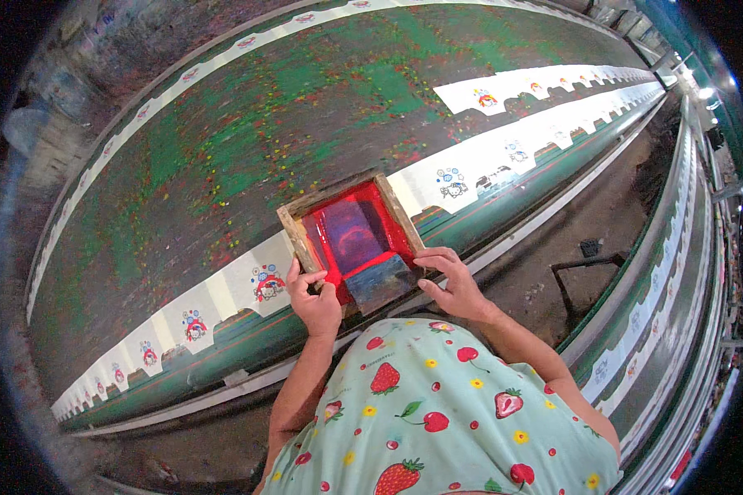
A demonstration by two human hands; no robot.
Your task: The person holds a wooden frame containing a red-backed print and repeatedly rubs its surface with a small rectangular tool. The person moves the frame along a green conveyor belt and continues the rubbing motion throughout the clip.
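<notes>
A small wooden screen-printing frame [295, 239] lies over the white strip of printed pieces along the table's near edge. Red ink coats its inner sides, and a purple mesh window shows in the middle. Across its near end sits a flat blue-grey piece [383, 283], stained with ink. My left hand [315, 301] grips the frame's near left corner, its fingers curled over the side. At the near right corner, my right hand [454, 285] holds the frame between thumb and fingers. The fabric under the frame is hidden.
Left of the frame the white strip [227, 301] carries prints with red; to the right, prints [452, 183] show blue and black. The long green table [305, 124] is speckled with paint. A dark metal bracket [582, 264] juts out at right, near another long table [636, 322].
</notes>
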